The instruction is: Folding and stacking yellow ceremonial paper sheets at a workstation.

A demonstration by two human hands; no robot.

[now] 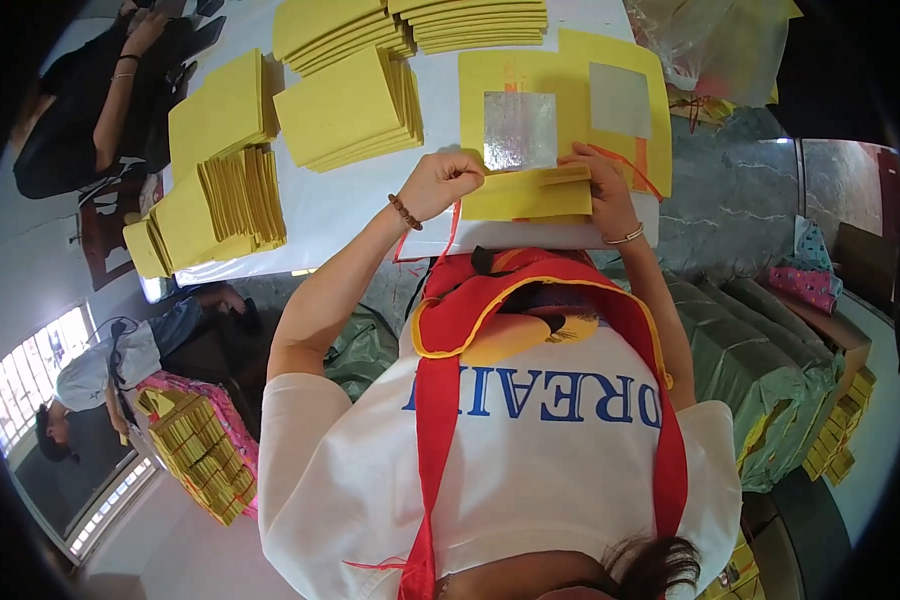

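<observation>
A yellow paper sheet (477,95) lies at the table's front edge with a shiny silver foil square (520,130) on it. Its near part is turned up into a folded flap (528,200). My left hand (438,186) is closed in a pinch at the flap's left end. At the right end, my right hand (608,192) grips the flap between thumb and fingers. Under and beside this sheet is another yellow sheet (615,52), with a duller silver square (620,100) and an orange-red strip (638,178). A red ribbon (454,232) hangs below my left hand.
Stacks of folded yellow paper (345,110) cover the table's left and far side. A clear plastic bag (715,45) is at the far right. Green wrapped bundles (735,365) stand behind on the right. Another person's arm (120,100) is at far left; someone else sits lower left.
</observation>
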